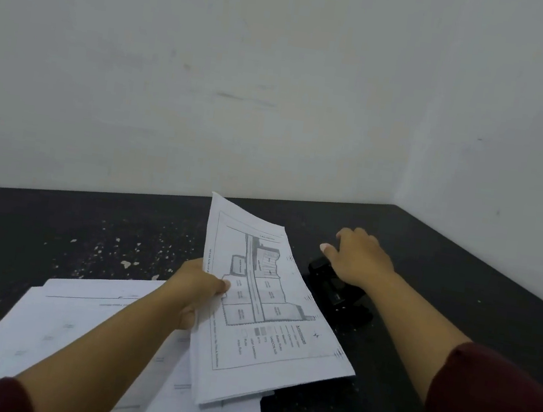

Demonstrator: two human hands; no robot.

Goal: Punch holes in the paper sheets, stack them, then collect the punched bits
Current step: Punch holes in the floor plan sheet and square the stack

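My left hand (195, 291) pinches the left edge of a thin bundle of printed sheets (270, 312) with a map drawing on top, its right edge reaching toward the black hole punch (341, 296). My right hand (358, 257) rests on the punch's lever, thumb stretched out to the left, palm down. The punch sits on the dark table, partly hidden by the hand and the sheets. Under my left forearm lies a loose pile of white paper sheets (81, 329). Small white punched bits (126, 262) are scattered on the table left of the held sheets.
The dark table (459, 292) runs back to a white wall (245, 81), and a second wall (512, 151) closes the right side at the corner. Dark red sleeves cover both my upper forearms.
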